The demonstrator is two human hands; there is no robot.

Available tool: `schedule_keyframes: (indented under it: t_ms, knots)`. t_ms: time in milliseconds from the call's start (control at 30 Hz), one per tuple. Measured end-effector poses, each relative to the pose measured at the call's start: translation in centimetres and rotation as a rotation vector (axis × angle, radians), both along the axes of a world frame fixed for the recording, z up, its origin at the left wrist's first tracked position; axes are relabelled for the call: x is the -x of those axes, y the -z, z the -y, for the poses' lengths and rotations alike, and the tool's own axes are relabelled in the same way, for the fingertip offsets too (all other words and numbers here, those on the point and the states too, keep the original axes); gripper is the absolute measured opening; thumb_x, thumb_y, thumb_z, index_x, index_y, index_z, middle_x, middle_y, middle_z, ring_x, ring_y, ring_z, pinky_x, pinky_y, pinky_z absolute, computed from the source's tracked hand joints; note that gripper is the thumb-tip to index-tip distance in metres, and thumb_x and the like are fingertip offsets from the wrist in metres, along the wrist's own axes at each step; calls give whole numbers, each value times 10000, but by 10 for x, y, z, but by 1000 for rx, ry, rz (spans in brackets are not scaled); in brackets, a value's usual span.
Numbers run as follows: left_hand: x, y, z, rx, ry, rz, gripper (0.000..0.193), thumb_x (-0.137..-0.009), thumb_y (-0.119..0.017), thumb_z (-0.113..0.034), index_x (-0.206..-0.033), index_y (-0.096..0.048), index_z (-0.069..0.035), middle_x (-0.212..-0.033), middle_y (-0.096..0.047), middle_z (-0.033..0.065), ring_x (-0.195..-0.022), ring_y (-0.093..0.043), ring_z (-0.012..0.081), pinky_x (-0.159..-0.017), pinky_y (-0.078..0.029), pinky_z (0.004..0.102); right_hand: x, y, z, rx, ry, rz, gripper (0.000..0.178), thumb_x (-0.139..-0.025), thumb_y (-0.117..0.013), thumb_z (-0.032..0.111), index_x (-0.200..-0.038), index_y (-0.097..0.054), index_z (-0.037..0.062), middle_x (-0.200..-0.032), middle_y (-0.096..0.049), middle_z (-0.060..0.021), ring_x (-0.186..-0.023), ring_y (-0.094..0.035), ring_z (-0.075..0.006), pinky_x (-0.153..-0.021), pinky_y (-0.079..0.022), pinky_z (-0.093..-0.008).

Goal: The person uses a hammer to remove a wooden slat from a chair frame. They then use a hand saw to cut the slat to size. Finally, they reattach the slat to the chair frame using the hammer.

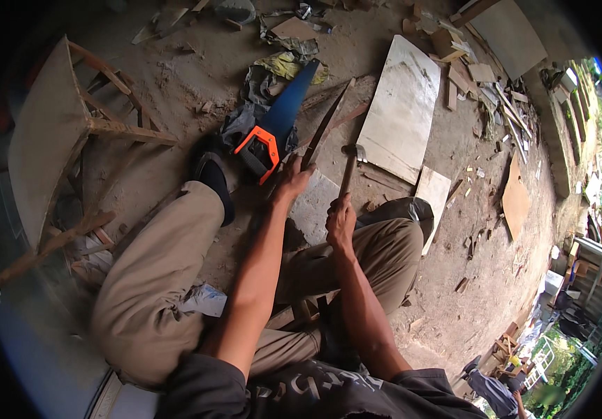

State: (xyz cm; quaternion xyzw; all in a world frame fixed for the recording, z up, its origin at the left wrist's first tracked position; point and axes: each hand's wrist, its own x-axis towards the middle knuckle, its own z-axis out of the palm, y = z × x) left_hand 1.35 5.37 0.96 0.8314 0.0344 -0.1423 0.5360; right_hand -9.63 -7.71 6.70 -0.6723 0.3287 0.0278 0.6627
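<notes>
My left hand [292,181] is closed around the lower end of a long, narrow wooden strip [330,119], which slants up and away to the right. My right hand [341,221] grips the handle of a hammer [349,171]. The hammer's metal head is up, close to the strip and the near edge of a large pale board [402,105]. Left of the strip lies a handsaw [292,101] with a blue blade and an orange-and-black handle. Beneath and between my hands is a flat grey slab [315,202].
On the left, a wooden table-like piece [42,140] rests tipped with its legs outward. A smaller pale board [435,199] lies by my right knee. Wood scraps [454,84] litter the far right ground, with a brown offcut [515,199] nearer. Another person [493,392] is at lower right.
</notes>
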Motion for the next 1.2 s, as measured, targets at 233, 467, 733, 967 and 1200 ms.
schedule_keyframes:
  t_ms: [233, 467, 733, 967, 1200]
  knots:
    - [2, -109, -27, 912, 83, -522, 303, -906, -603, -369, -824, -531, -86, -601, -430, -34, -442, -415, 72, -409, -355, 235, -8, -44, 13, -65, 77, 158, 519, -1000, -357, 557, -741, -438, 115, -597, -388, 55, -489, -354, -44, -420, -287, -237]
    - [5, -175, -62, 851, 261, -455, 315, -870, -648, -362, -767, -507, -100, -579, -409, -44, -438, -406, 65, -388, -332, 237, -4, -84, -3, -154, 53, 318, 491, -1003, -400, 521, -743, -449, 108, -594, -387, 55, -490, -344, -48, -425, -288, -242]
    - [25, -230, -65, 867, 341, -418, 248, -864, -587, -299, -955, -540, -73, -610, -395, -34, -473, -407, 77, -409, -350, 242, 10, -107, -2, 195, 32, 302, 415, -987, -533, 402, -777, -518, 44, -602, -439, 33, -534, -380, -70, -469, -301, -287]
    - [33, -275, -64, 915, 459, -485, 301, -839, -492, -303, -958, -552, -33, -590, -381, -9, -445, -384, 95, -408, -346, 258, 31, -170, -6, 71, 117, 572, 329, -995, -544, 335, -783, -454, 99, -598, -393, 64, -484, -345, -27, -413, -267, -236]
    - [48, -327, -66, 799, 484, -225, 376, -876, -469, -364, -930, -592, -14, -569, -385, -7, -426, -394, 94, -414, -347, 246, 70, -229, -8, 36, -3, 545, 276, -1012, -507, 279, -947, -570, 19, -668, -451, 41, -573, -404, -44, -508, -339, -240]
